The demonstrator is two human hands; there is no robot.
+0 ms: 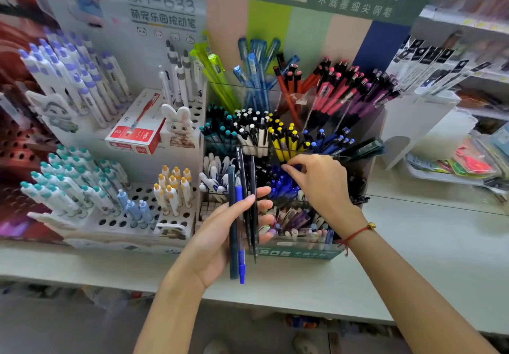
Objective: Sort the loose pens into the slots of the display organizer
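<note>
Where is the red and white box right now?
In the head view, left of centre: the red and white box lies on the white peg rack, beside the rabbit figure.

Two hands show, the left hand [220, 232] gripping four loose pens [242, 216] (one blue, three dark). One red box [136, 128] lies on the white rack [176, 216], one rabbit figure [179, 126] beside it. One red bracelet [358, 234] circles the right wrist.

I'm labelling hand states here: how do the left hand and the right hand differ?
The left hand lies palm up, gripping a bundle of dark and blue loose pens; the right hand is palm down, fingertips reaching into the clear tiered display organizer. Only the right wrist wears a red string bracelet. Both hands are bare.
</note>
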